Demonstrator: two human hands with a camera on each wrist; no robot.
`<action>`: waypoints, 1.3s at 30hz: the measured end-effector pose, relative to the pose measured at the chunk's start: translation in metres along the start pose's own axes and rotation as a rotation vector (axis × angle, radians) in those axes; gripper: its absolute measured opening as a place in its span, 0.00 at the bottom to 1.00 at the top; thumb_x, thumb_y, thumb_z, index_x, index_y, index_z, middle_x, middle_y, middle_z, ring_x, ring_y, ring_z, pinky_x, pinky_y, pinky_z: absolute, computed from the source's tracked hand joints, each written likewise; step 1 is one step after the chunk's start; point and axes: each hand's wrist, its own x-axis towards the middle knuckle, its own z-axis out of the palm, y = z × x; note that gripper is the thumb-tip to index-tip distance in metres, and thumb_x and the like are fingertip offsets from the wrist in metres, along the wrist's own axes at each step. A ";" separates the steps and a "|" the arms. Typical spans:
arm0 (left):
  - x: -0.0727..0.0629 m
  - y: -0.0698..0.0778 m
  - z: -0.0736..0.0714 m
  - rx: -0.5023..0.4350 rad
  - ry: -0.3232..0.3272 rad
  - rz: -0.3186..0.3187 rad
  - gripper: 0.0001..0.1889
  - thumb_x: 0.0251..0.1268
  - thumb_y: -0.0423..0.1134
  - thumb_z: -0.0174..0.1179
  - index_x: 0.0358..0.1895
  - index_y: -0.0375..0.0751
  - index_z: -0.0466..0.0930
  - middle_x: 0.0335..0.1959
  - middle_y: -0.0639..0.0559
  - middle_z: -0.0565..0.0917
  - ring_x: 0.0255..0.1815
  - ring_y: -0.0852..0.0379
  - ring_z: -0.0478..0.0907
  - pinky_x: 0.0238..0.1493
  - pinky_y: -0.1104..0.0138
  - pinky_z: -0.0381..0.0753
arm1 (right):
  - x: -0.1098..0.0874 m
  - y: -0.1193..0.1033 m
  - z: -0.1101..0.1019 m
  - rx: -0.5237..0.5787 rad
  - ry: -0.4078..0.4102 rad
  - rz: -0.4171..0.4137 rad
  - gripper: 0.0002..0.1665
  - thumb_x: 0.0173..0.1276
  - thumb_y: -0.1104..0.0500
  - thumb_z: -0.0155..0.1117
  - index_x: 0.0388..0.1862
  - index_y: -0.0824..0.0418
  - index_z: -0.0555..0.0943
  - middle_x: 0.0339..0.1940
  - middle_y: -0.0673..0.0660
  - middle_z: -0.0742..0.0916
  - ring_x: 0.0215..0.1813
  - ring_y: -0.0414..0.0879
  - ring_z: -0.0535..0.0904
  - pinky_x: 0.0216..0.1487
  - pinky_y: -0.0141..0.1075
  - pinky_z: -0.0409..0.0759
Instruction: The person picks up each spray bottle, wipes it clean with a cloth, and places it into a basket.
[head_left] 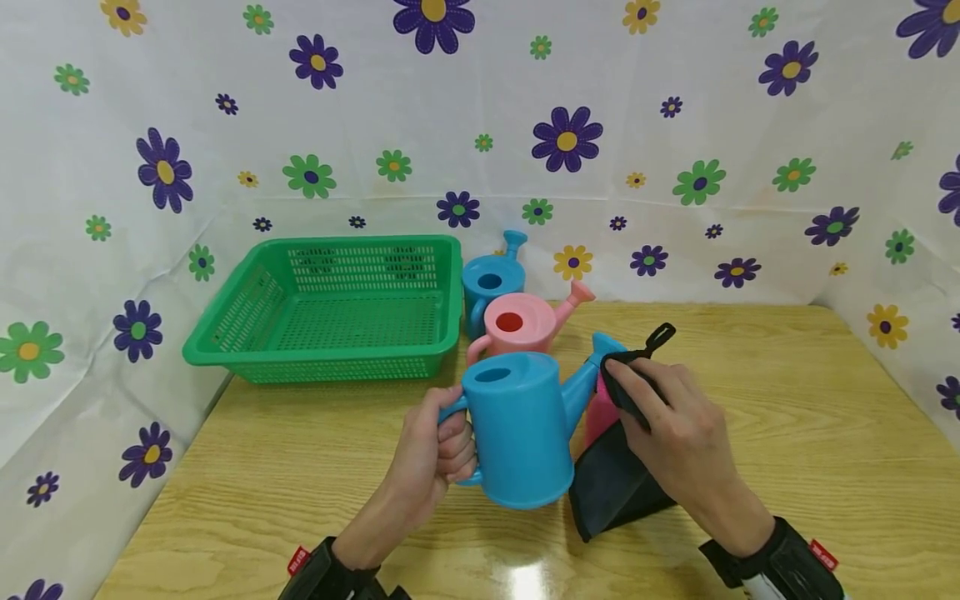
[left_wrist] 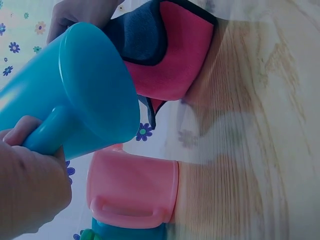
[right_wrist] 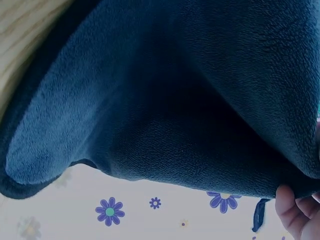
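Note:
A blue watering can (head_left: 521,433) is held up off the table by my left hand (head_left: 438,446), whose fingers wrap round its handle. My right hand (head_left: 686,425) pinches a cloth (head_left: 618,487), dark grey on one side and pink on the other, against the can's spout near its blue head. The cloth hangs down below the hand, with a black loop at its corner. In the left wrist view the cloth's pink side (left_wrist: 175,55) shows beyond the can. The right wrist view is mostly filled by the dark side of the cloth (right_wrist: 165,110).
Behind the held can, a pink watering can (head_left: 521,321) stands on the wooden table (head_left: 787,400), with another blue watering can (head_left: 491,279) behind it. A green plastic basket (head_left: 337,367) sits at the back left. A flowered sheet (head_left: 480,83) hangs behind the table.

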 end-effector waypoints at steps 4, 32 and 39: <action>0.000 0.000 0.000 -0.017 -0.011 -0.009 0.28 0.80 0.49 0.43 0.14 0.51 0.54 0.08 0.62 0.58 0.10 0.65 0.55 0.17 0.72 0.57 | -0.001 -0.001 0.002 0.030 -0.025 -0.022 0.40 0.43 0.73 0.83 0.60 0.63 0.83 0.48 0.65 0.86 0.43 0.57 0.82 0.41 0.51 0.88; 0.001 -0.007 -0.002 -0.255 0.019 -0.016 0.27 0.80 0.52 0.39 0.14 0.55 0.55 0.08 0.63 0.56 0.09 0.67 0.53 0.19 0.71 0.48 | -0.004 -0.007 0.005 0.202 -0.115 -0.224 0.20 0.76 0.54 0.59 0.62 0.60 0.82 0.50 0.59 0.87 0.44 0.51 0.85 0.42 0.45 0.88; -0.001 -0.008 0.004 -0.356 0.022 -0.018 0.26 0.80 0.51 0.41 0.15 0.55 0.52 0.09 0.63 0.56 0.10 0.67 0.54 0.22 0.71 0.49 | -0.006 -0.004 0.004 0.166 -0.048 -0.171 0.26 0.81 0.51 0.44 0.62 0.64 0.81 0.48 0.64 0.83 0.44 0.53 0.81 0.40 0.45 0.86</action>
